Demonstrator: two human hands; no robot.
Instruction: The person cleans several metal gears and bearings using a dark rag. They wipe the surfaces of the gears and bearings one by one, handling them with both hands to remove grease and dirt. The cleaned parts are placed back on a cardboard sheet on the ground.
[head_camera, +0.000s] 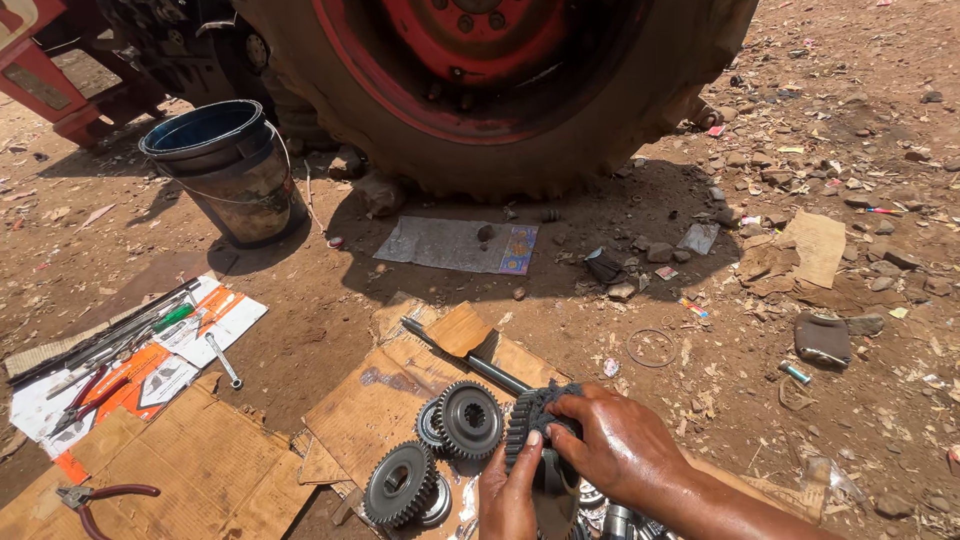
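Both hands, left hand (508, 490) and right hand (618, 445), close around a toothed steel gear (533, 425) above the cardboard (385, 400). Judged heavy, rigid, oily: grip by the rim.

Dark grey toothed gears (470, 418) on brown cardboard (385, 400). Red wheel rim (480, 60) inside a black tyre (600, 140). Blue-rimmed, mud-stained bucket (228, 165).
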